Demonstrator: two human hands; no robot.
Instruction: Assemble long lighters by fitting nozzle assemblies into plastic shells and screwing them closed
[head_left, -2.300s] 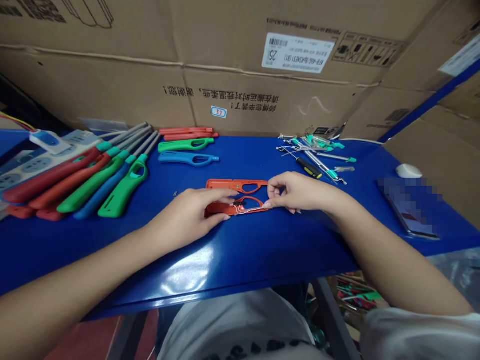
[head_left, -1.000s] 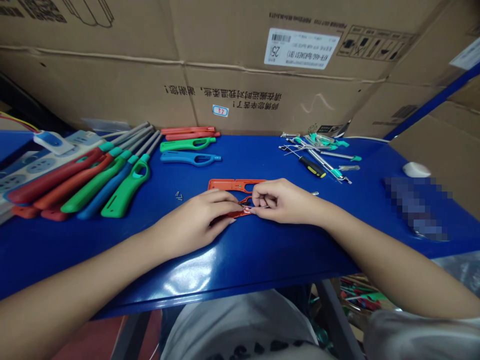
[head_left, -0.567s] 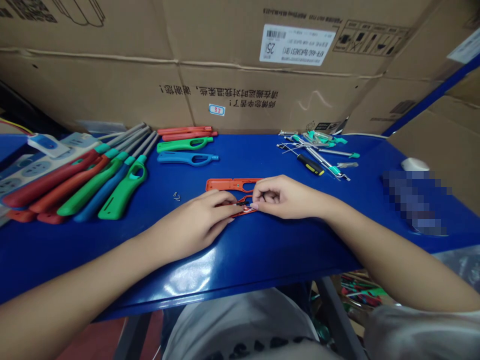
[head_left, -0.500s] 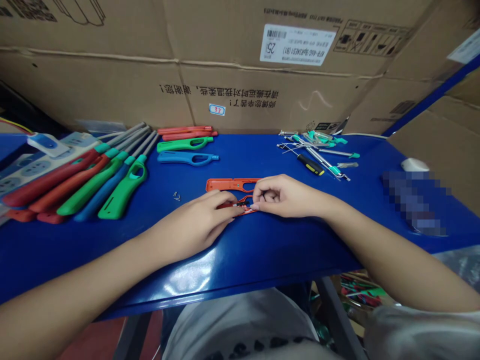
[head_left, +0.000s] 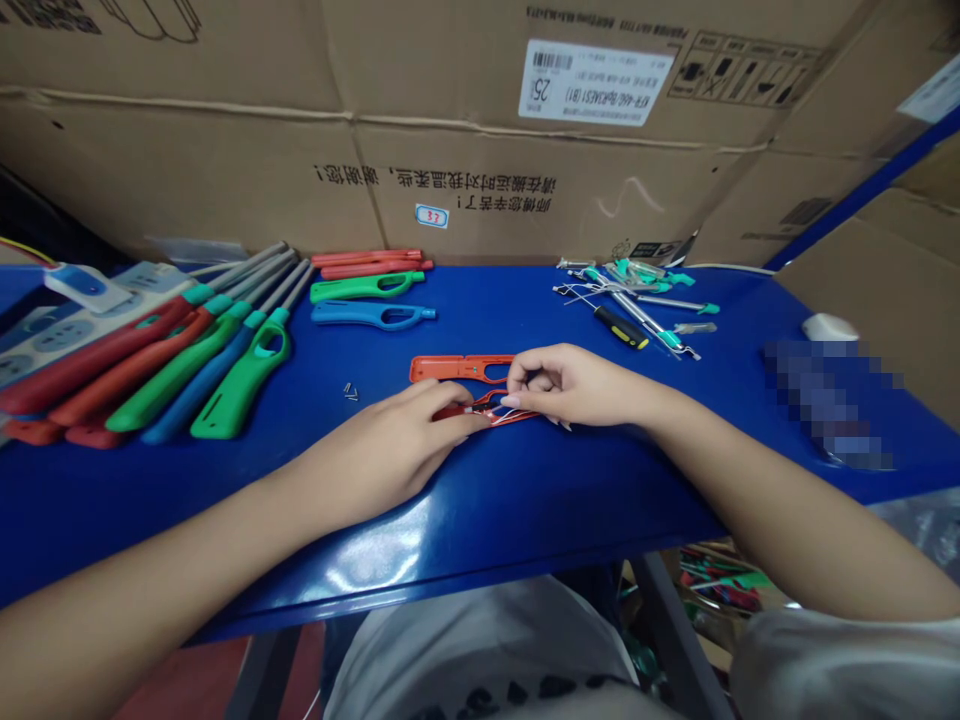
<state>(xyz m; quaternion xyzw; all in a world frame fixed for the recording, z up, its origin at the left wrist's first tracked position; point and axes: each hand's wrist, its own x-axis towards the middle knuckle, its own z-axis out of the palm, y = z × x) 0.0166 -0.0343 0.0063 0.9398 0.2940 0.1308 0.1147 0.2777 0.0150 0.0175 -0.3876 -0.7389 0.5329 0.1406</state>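
Two orange lighter-handle shell halves lie in the middle of the blue table [head_left: 525, 500]. The far half [head_left: 457, 368] lies free. The near half [head_left: 491, 411] is mostly covered by my hands. My left hand [head_left: 390, 445] lies on its left part, fingers pressing it down. My right hand [head_left: 566, 385] is closed in a pinch over its right part, on a thin white wire that runs along the shell.
Finished long lighters in red, green and blue [head_left: 172, 365] lie at the left by a power strip [head_left: 45, 335]. Spare green [head_left: 364, 288], blue [head_left: 371, 315] and red shells sit behind. A screwdriver [head_left: 619, 328] and metal tubes lie back right. Cardboard boxes [head_left: 480, 130] wall the back.
My right hand moved left along the near shell, then slightly back right, staying pinched on the wire. My left hand stayed pressed on the shell.
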